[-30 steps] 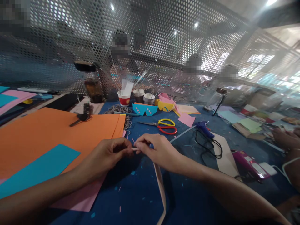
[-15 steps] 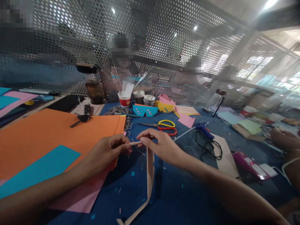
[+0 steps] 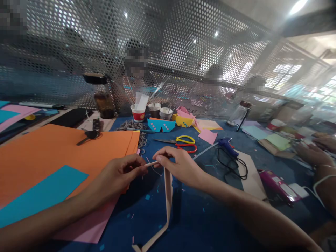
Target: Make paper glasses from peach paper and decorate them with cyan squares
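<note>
My left hand (image 3: 119, 175) and my right hand (image 3: 178, 166) meet above the blue table (image 3: 199, 213), both pinched on the top end of a long pale paper strip (image 3: 168, 196). The strip's end is rolled thin between my fingertips. The rest of it hangs down from my right hand and bends onto the table near the front edge. My left forearm lies over a large orange paper sheet (image 3: 52, 150), with a turquoise piece (image 3: 39, 194) and a pink sheet (image 3: 89, 227) close by.
Yellow and red scissors (image 3: 183, 143) lie just beyond my hands. A blue glue gun (image 3: 227, 146) with black cord and a purple device (image 3: 278, 182) sit to the right. Paper cups (image 3: 138, 112) and folded paper crafts stand by the perforated metal screen. Another person's hands (image 3: 319, 154) work at far right.
The strip's hanging part swung from lying along the table to dangling below my right hand, its tail now bent toward the left. My hands rose slightly and kept their pinch.
</note>
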